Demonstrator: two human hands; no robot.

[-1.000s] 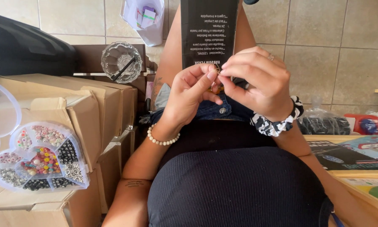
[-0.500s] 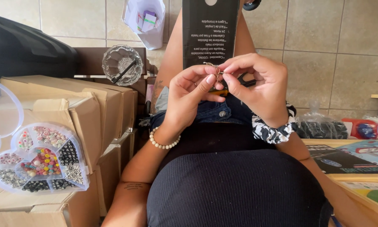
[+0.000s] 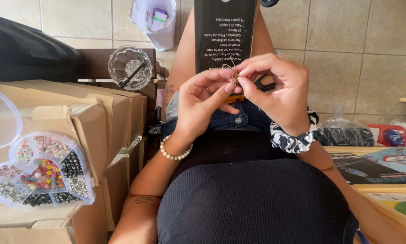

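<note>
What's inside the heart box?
The heart box has sections full of beads: black ones, silver ones, pink-and-white ones, and mixed bright colours in the middle. Its clear lid is open. Beads lower down in each pile are covered by those on top.

Setting: home craft corner, informal. Evidence: beige tiled floor point(image 3: 347, 40); stacked cardboard boxes point(image 3: 76, 117) carrying a heart-shaped bead organiser point(image 3: 40, 171) with sorted beads; a glass dish point(image 3: 130, 68) on a dark wooden shelf point(image 3: 94, 63).
</note>
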